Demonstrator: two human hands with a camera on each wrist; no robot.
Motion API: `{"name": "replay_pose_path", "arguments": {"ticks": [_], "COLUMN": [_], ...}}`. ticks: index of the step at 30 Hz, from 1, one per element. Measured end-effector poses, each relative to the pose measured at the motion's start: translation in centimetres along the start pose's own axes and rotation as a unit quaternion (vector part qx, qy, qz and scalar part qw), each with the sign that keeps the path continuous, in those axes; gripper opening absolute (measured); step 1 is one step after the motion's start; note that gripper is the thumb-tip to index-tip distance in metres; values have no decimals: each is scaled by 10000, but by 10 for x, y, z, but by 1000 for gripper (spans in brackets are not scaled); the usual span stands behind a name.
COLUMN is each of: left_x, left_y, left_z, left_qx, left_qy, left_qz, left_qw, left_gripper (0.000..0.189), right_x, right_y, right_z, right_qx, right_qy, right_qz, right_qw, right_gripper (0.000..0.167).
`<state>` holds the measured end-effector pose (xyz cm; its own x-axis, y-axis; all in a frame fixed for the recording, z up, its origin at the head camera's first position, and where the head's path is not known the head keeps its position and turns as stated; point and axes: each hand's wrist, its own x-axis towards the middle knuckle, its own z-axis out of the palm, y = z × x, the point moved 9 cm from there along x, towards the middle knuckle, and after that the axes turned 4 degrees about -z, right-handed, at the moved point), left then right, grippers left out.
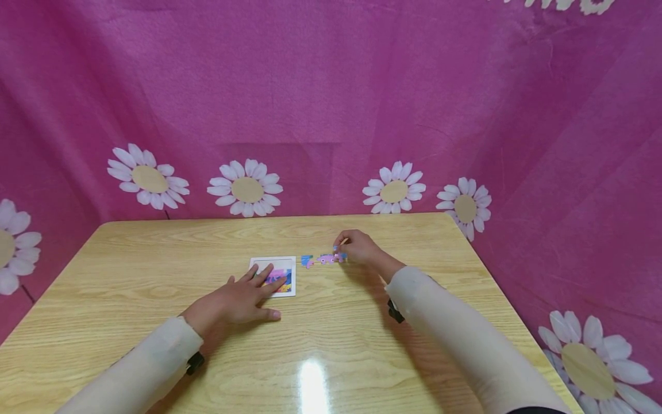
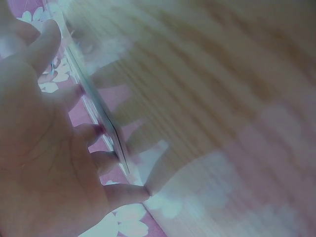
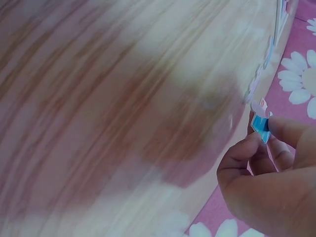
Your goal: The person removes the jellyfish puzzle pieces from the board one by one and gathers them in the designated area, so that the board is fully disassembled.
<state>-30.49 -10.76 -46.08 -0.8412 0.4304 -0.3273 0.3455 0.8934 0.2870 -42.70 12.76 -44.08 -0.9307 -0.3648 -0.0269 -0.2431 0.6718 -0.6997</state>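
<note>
A small white-framed jigsaw puzzle [image 1: 293, 282] lies on the table, its lower part filled with a colourful picture. My left hand [image 1: 240, 302] rests on it with fingers spread, the thumb on the wood beside it. In the left wrist view the fingers of that hand [image 2: 47, 143] reach straight to the puzzle's edge. To the puzzle's right, my right hand [image 1: 358, 247] pinches a blue and pink puzzle piece [image 3: 260, 126] between thumb and fingers. Loose pieces lie in a row between the hands: a blue and pink puzzle piece [image 1: 307, 260] and a pink puzzle piece with eyes [image 1: 326, 259].
The light wooden table [image 1: 331, 356] carries everything, with a bright reflection near its front. Behind and at the sides hangs a pink cloth [image 1: 320, 103] printed with white daisies, close to the table's far edge.
</note>
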Motion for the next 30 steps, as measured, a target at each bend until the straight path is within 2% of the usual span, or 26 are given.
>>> {"name": "replay_pose_path", "arguments": {"ticks": [5, 13, 30], "left_x": [0, -1, 0], "left_y": [0, 0, 0], "left_z": [0, 0, 1], "left_qx": [-26, -32, -36], "left_qy": [-37, -12, 64], "left_qz": [-19, -4, 44], "left_qw": [10000, 10000, 10000], "left_gripper": [87, 87, 87], "right_x": [-1, -7, -7], "right_y": [9, 11, 24], "right_z": [-3, -3, -1], "right_qx": [-33, -155, 150], "right_qy": [74, 64, 429], "right_qz": [26, 3, 324], "right_qw": [10000, 9999, 9984], "right_gripper": [11, 10, 7]}}
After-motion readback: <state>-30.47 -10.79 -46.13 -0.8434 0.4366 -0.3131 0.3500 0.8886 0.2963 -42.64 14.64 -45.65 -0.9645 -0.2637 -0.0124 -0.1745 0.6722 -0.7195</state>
